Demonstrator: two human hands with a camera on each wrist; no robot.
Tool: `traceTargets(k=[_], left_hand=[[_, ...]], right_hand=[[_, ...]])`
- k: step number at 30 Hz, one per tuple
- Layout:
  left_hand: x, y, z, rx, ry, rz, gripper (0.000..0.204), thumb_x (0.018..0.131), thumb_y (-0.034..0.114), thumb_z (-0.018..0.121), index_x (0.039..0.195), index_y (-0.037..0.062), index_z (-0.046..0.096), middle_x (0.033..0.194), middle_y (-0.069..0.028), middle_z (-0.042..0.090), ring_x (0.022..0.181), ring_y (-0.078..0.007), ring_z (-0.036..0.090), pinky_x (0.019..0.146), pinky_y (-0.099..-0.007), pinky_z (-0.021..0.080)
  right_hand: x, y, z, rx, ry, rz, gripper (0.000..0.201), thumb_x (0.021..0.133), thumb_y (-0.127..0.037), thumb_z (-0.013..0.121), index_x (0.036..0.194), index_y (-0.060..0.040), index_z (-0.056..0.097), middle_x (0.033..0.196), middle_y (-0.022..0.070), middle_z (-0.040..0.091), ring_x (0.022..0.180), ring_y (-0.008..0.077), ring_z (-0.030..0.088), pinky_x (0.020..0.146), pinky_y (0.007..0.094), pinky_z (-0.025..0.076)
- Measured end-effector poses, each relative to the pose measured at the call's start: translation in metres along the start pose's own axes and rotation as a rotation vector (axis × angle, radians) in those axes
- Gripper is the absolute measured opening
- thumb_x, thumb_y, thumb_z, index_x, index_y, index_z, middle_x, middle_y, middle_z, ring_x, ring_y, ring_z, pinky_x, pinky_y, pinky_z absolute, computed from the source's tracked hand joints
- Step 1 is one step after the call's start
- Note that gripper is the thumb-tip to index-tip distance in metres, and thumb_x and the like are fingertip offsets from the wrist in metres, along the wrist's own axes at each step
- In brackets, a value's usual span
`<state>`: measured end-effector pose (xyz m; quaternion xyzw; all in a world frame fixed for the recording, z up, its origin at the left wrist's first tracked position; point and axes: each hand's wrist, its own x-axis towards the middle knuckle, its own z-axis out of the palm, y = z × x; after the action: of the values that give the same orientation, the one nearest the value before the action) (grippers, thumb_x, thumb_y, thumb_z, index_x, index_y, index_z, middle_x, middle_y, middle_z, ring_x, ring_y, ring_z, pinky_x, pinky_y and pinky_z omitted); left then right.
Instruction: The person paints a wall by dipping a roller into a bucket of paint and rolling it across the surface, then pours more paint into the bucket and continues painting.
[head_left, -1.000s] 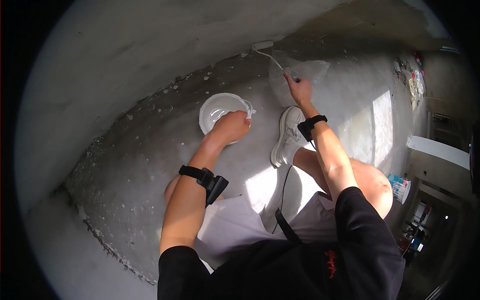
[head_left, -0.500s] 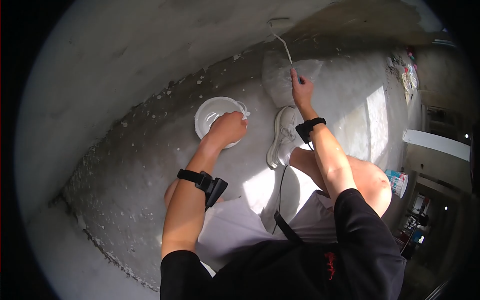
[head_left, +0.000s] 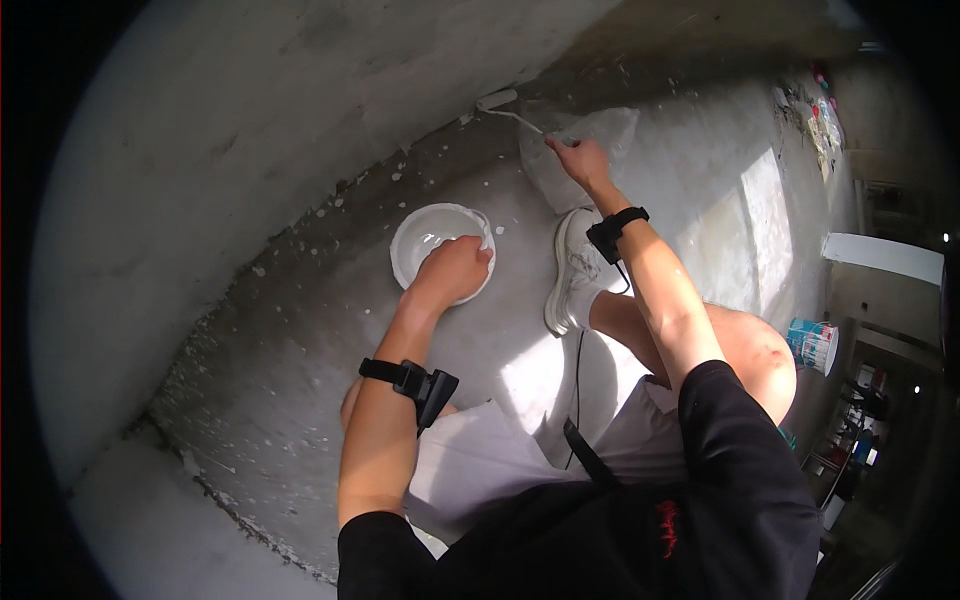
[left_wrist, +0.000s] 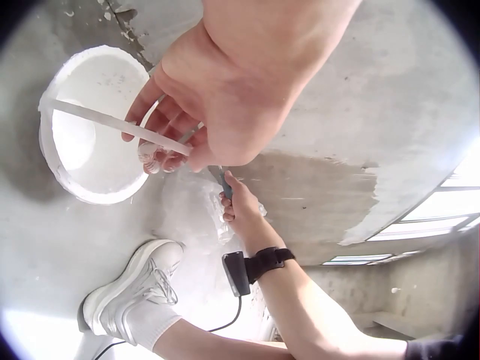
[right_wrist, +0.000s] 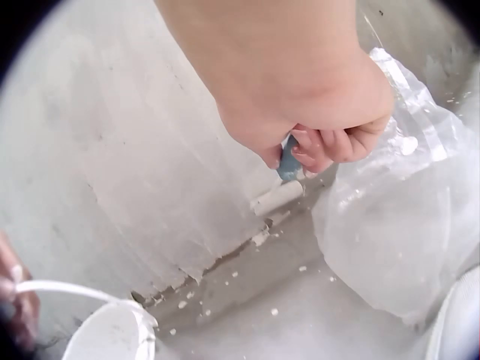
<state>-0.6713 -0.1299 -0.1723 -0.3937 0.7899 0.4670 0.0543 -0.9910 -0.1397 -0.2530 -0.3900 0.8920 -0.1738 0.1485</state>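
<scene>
A white bucket (head_left: 409, 240) with white liquid inside stands on the floor. My left hand (head_left: 455, 272) grips its white handle (left_wrist: 120, 124), fingers curled round it at the rim's side. My right hand (head_left: 583, 163) holds a paint roller by its blue-grey handle (right_wrist: 289, 159). The white roller head (head_left: 497, 99) lies at the foot of the wall, where wall and floor meet. In the right wrist view the roller head (right_wrist: 277, 197) shows just beyond the fingers.
A clear plastic bag (head_left: 550, 170) lies on the floor below my right hand, close to a white shoe (head_left: 572, 270). The grey wall (head_left: 250, 110) rises along the left. A printed bucket (head_left: 812, 345) stands beyond the knee, and litter (head_left: 822, 125) lies at the far right.
The roller head went up the wall, then came back down to its foot, left of where it was a second ago. My left hand has kept its grip on the bucket's handle.
</scene>
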Motion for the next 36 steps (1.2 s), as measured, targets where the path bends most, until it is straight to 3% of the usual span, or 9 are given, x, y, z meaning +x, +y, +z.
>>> traceTargets(k=[7, 9, 13, 18, 21, 27, 30, 34, 36], left_hand=[[0.001, 0.001, -0.006, -0.055, -0.019, 0.012, 0.032, 0.094, 0.026, 0.053, 0.095, -0.0043, 0.065, 0.09, -0.0277, 0.065, 0.086, -0.0429, 0.063, 0.078, -0.0461, 0.047], [0.004, 0.002, -0.004, -0.04, -0.002, 0.023, 0.032, 0.094, 0.025, 0.053, 0.095, -0.004, 0.065, 0.091, -0.0279, 0.066, 0.088, -0.0433, 0.063, 0.08, -0.0465, 0.047], [0.006, 0.005, 0.0, 0.002, 0.007, 0.022, 0.031, 0.093, 0.024, 0.052, 0.096, -0.0037, 0.066, 0.093, -0.028, 0.066, 0.09, -0.0436, 0.063, 0.083, -0.0471, 0.047], [0.004, 0.005, 0.0, 0.003, -0.03, -0.006, 0.031, 0.093, 0.025, 0.052, 0.099, -0.0028, 0.066, 0.095, -0.0282, 0.066, 0.092, -0.0439, 0.063, 0.084, -0.0471, 0.047], [0.001, 0.002, -0.003, 0.004, -0.024, 0.017, 0.031, 0.093, 0.024, 0.051, 0.097, -0.0032, 0.066, 0.096, -0.0287, 0.066, 0.093, -0.0449, 0.063, 0.085, -0.0502, 0.049], [0.004, 0.001, -0.002, -0.007, -0.015, 0.023, 0.031, 0.093, 0.024, 0.052, 0.099, -0.0036, 0.066, 0.097, -0.0287, 0.065, 0.094, -0.0437, 0.062, 0.083, -0.0472, 0.047], [0.005, 0.004, 0.001, 0.007, -0.03, 0.017, 0.032, 0.092, 0.023, 0.051, 0.099, -0.0042, 0.066, 0.099, -0.0291, 0.065, 0.095, -0.0438, 0.062, 0.084, -0.0472, 0.047], [0.004, 0.003, 0.002, 0.042, -0.048, 0.01, 0.032, 0.093, 0.023, 0.051, 0.099, -0.005, 0.065, 0.099, -0.0293, 0.064, 0.095, -0.044, 0.062, 0.085, -0.0474, 0.047], [0.0, 0.003, 0.0, 0.058, -0.039, -0.005, 0.032, 0.093, 0.024, 0.05, 0.099, -0.0022, 0.066, 0.098, -0.027, 0.066, 0.096, -0.0438, 0.063, 0.087, -0.0486, 0.049]], right_hand=[[-0.022, 0.02, -0.016, 0.143, 0.045, 0.067, 0.071, 0.074, -0.066, 0.069, 0.058, 0.0032, 0.063, 0.052, 0.012, 0.055, 0.052, 0.0215, 0.054, 0.055, 0.038, 0.043], [-0.028, 0.027, -0.005, 0.385, 0.146, 0.094, 0.068, 0.075, -0.064, 0.07, 0.058, 0.0021, 0.063, 0.053, 0.0086, 0.054, 0.053, 0.0177, 0.051, 0.054, 0.0352, 0.042], [-0.023, 0.029, 0.003, 0.375, 0.169, 0.064, 0.068, 0.078, -0.061, 0.068, 0.059, 0.0041, 0.062, 0.052, 0.0144, 0.053, 0.05, 0.0236, 0.044, 0.053, 0.0415, 0.038], [0.003, 0.003, -0.011, 0.019, 0.026, 0.082, 0.068, 0.076, -0.064, 0.067, 0.061, 0.0026, 0.064, 0.06, 0.0202, 0.061, 0.058, 0.036, 0.058, 0.059, 0.0414, 0.046], [-0.001, 0.009, -0.013, 0.147, 0.034, 0.073, 0.069, 0.075, -0.064, 0.068, 0.061, 0.0038, 0.063, 0.058, 0.0218, 0.059, 0.056, 0.0386, 0.053, 0.057, 0.0434, 0.043], [-0.025, 0.026, -0.017, 0.343, 0.337, -0.001, 0.073, 0.076, -0.063, 0.068, 0.057, 0.0054, 0.054, 0.05, 0.0176, 0.045, 0.049, 0.0291, 0.037, 0.051, 0.044, 0.035], [-0.018, 0.032, -0.018, 0.358, 0.29, -0.058, 0.074, 0.077, -0.063, 0.068, 0.057, 0.0061, 0.053, 0.049, 0.0137, 0.041, 0.051, 0.0252, 0.033, 0.05, 0.0424, 0.033], [-0.01, 0.032, -0.021, 0.277, 0.203, -0.042, 0.073, 0.077, -0.063, 0.067, 0.059, 0.006, 0.056, 0.051, 0.019, 0.046, 0.049, 0.0295, 0.041, 0.052, 0.0445, 0.036], [-0.004, 0.024, -0.024, 0.064, 0.114, 0.02, 0.069, 0.076, -0.063, 0.067, 0.063, 0.0051, 0.062, 0.059, 0.0243, 0.057, 0.056, 0.037, 0.057, 0.057, 0.0469, 0.043]])
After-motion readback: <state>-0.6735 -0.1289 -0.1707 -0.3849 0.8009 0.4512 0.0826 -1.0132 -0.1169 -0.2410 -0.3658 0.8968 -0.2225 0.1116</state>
